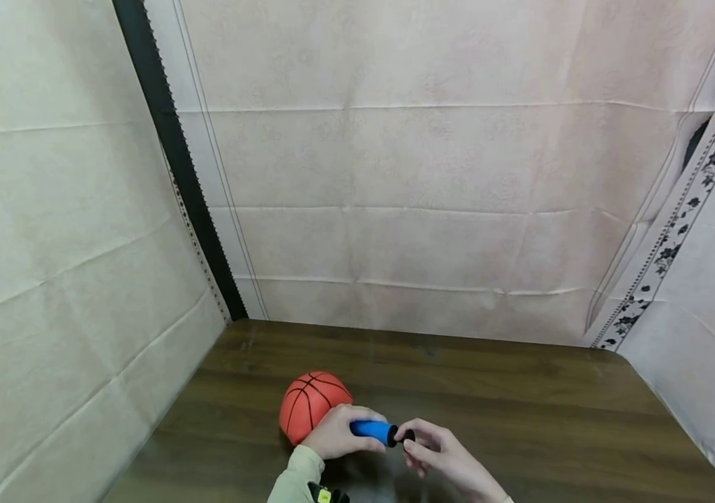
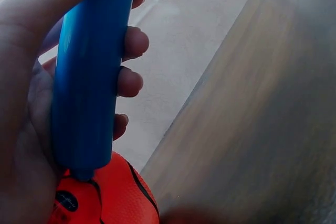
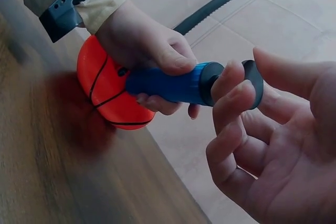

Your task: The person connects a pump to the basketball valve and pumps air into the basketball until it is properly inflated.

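A blue hand pump with a black end cap lies in the grip of my left hand, its thumb on one side and fingers wrapped round the other. The pump's tip meets the orange-red basketball beside the printed oval in the left wrist view. My right hand is at the opposite end, its thumb and bent fingers on the round black pump handle. A short gap shows between that handle and the cap, partly covered by fingertips. Black lines cross the ball, which sits on the table left of both hands.
The dark wooden table extends to both sides and behind the ball. Pale cloth walls enclose it at the back, left and right. A black strip runs down the back left corner. On the left wrist sits a dark device.
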